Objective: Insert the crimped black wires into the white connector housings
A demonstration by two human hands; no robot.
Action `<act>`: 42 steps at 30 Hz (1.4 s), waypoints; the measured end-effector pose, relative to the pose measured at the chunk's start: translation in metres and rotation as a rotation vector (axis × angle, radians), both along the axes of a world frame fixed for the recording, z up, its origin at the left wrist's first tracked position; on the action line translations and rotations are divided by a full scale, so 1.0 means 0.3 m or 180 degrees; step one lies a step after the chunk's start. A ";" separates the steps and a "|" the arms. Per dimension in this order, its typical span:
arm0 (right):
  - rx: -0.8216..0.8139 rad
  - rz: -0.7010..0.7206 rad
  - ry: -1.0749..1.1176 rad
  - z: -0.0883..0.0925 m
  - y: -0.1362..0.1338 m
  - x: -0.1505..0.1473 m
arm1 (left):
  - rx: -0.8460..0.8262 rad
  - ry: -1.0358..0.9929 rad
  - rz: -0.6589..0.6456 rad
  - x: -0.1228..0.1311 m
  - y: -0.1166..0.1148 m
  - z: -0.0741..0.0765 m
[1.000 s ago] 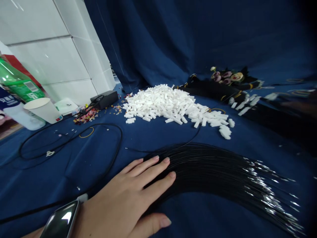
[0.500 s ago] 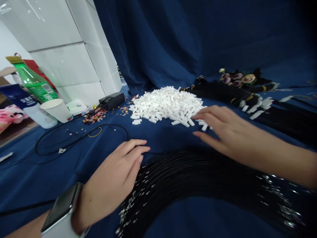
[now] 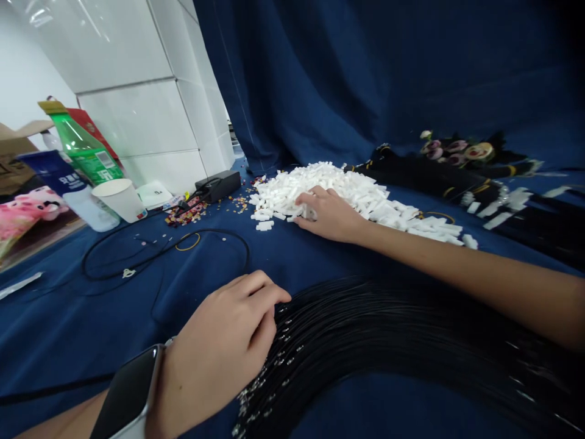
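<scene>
A heap of small white pieces (image 3: 320, 178) lies on the blue cloth (image 3: 192, 317). My right hand (image 3: 326, 213) rests on the front of the heap, fingers spread and bent over the pieces, with nothing seen held. Nearer to me, a curved bundle of thin black cords (image 3: 365, 323) with small metal ends crosses the cloth. At the bundle's left end is my left hand (image 3: 228, 335), its index finger reaching over the cords and its thumb hanging lower. What lies under its fingertips is hidden. A watch (image 3: 130, 390) is on the left wrist.
On the left stand a green bottle (image 3: 85, 146), a blue-and-white tube (image 3: 82, 198) and a paper cup (image 3: 121, 200). A black adapter (image 3: 218, 186) and a looped cable (image 3: 95, 277) lie behind my left hand. Black bundles with artificial flowers (image 3: 457, 151) sit at the back right.
My right hand has moved left onto the heap, and white pieces now spread farther right. My left hand's fingers have bent down more at the cord ends. The view has shifted slightly.
</scene>
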State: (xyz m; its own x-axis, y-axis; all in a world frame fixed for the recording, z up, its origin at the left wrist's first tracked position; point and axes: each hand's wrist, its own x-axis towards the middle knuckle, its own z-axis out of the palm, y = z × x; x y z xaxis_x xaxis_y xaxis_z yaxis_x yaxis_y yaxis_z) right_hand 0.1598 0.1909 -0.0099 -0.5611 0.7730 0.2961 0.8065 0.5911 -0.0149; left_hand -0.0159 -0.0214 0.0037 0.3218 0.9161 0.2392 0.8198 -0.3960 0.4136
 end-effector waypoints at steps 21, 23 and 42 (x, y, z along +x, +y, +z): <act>-0.0331 0.1039 0.0053 0.130 -0.151 0.024 | 0.0003 -0.0549 0.0558 -0.017 0.020 0.002; -0.0338 0.0973 0.0054 0.112 -0.155 0.022 | -0.0153 -0.0704 0.0658 -0.023 0.026 0.003; -0.1907 0.1779 0.1785 0.101 -0.413 -0.027 | -0.0717 -0.2756 0.0349 -0.040 0.051 0.009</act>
State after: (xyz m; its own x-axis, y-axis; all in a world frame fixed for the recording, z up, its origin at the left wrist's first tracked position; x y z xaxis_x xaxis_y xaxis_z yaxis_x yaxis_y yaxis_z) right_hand 0.1518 0.0668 0.0204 -0.7887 0.5487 0.2772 0.1989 0.6544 -0.7295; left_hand -0.0279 -0.0061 0.0065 0.0205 0.9855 0.1682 0.2137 -0.1687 0.9622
